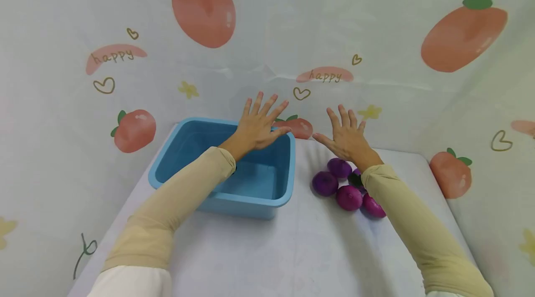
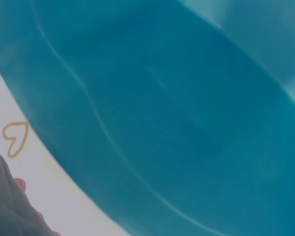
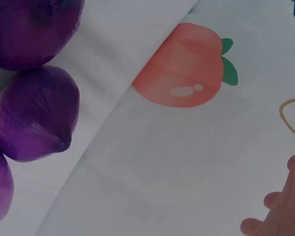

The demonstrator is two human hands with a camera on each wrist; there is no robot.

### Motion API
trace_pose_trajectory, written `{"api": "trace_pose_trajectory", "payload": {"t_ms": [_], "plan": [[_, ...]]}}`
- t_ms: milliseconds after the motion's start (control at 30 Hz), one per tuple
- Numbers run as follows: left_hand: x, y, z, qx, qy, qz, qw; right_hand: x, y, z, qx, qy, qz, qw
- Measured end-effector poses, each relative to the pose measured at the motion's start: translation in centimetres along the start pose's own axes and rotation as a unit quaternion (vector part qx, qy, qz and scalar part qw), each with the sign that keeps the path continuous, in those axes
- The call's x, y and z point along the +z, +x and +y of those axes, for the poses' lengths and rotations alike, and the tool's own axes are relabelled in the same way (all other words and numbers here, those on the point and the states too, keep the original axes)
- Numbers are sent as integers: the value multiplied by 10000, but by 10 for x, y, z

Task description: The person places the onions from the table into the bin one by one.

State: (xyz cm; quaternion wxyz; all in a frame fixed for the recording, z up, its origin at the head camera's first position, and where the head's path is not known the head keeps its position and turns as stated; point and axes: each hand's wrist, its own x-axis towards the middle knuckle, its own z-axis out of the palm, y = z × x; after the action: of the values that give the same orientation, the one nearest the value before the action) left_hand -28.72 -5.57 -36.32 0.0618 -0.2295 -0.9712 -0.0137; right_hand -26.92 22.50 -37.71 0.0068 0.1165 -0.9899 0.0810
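Observation:
My left hand [image 1: 256, 126] is held over the back right part of a light blue plastic tub [image 1: 281, 202], fingers spread and holding nothing. The tub's inner wall [image 2: 152, 123] fills most of the left wrist view. With fingers also spread, my right hand [image 1: 348, 138] hovers just behind a cluster of round, onion-like purple things on the table. Among them are a dark purple one [image 1: 325, 184], a magenta one [image 1: 349, 198] and another magenta one [image 1: 373, 207] partly behind my sleeve. In the right wrist view, one purple piece [image 3: 34, 113] has a pointed tip.
A white cloth covers the table [image 1: 267, 255]. Behind and beside it hangs a white sheet [image 1: 267, 18] printed with peaches, hearts and the word "happy". A small dark green patch [image 1: 355, 179] shows among the purple things.

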Motion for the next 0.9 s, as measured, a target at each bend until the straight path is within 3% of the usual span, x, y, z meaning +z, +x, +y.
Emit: {"api": "trace_pose_trajectory", "payload": {"t_ms": [167, 433, 667, 900], "plan": [[-10, -6, -6, -55, 53, 38, 10000, 3, -4, 2, -209, 250, -26, 9995], [-24, -22, -24, -31, 248, 62, 9997, 20, -20, 6, -467, 1028, -469, 9925], [-44, -44, -40, 286, 554, 194, 9979, 36, -39, 8, -669, 1344, -521, 9873], [-51, -63, -69, 112, 673, 246, 9974, 48, -56, 11, -639, 1612, -504, 9836]]}}
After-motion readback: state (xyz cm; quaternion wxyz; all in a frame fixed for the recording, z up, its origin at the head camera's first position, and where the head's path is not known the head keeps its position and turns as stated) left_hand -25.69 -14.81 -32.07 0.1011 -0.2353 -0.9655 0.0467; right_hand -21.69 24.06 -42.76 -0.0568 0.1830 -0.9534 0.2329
